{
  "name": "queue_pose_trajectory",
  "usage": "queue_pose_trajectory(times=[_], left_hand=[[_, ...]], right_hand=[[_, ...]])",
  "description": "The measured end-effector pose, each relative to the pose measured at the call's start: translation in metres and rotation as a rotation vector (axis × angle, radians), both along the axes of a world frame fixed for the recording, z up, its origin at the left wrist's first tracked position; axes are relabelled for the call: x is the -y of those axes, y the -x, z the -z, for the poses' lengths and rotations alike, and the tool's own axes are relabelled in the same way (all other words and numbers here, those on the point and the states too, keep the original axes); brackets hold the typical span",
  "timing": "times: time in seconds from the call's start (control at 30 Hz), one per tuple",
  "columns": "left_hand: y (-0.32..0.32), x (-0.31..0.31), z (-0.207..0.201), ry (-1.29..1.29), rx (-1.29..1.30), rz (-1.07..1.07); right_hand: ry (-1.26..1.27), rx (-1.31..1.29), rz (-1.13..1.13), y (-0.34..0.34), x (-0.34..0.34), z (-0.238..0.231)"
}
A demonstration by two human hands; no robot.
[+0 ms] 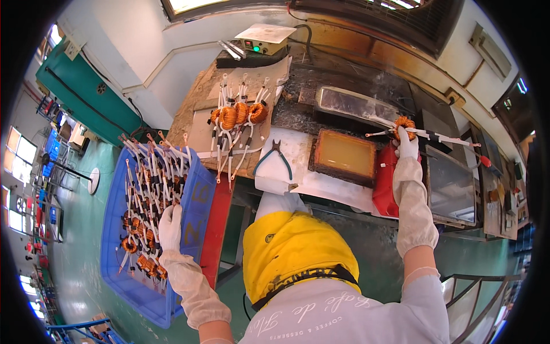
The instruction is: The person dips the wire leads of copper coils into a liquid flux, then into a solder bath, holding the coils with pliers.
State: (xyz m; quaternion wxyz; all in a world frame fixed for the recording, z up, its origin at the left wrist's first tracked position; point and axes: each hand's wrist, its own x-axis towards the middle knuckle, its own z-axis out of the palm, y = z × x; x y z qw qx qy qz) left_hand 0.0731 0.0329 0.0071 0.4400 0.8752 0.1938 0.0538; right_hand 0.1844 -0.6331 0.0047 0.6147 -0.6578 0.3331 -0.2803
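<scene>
One coil point(404, 124) fills right grip point(407, 148), perhaps four coils point(228, 118) on cardboard point(201, 131), left grip point(170, 228) unclear.

Pale script and smaller capitals are printed, upside down, across the grey shirt point(375, 312) at six o'clock. Dark lettering and a round emblem are borne by the yellow apron point(303, 241), also at six. At eight, dark characters are marked on the blue bin point(200, 213).

Your gloved left hand point(170, 228) points forward, its fingers close together. Your gloved right hand point(407, 148) reaches farther ahead, its fingers curled in a grip. Your left forearm point(193, 289) angles outward to the left; your right forearm point(413, 212) extends almost straight forward, the arms spread wide apart.
</scene>
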Motion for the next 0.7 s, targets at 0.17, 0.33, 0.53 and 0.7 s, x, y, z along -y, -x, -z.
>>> queue_pose_trajectory(times=[0.17,0.33,0.53,0.7], left_hand=[[-0.001,0.002,-0.004,0.038,-0.040,-0.017],[-0.002,-0.007,0.010,0.074,0.020,-0.001],[-0.001,-0.004,0.007,0.080,0.005,-0.019],[-0.001,-0.008,0.012,0.064,0.013,-0.009]], right_hand=[[0.026,0.016,0.023,0.000,-0.007,-0.003],[0.017,0.064,-0.001,0.001,-0.006,-0.003],[0.025,0.011,0.006,0.002,-0.005,-0.003],[0.023,0.029,0.024,0.000,-0.007,-0.003]])
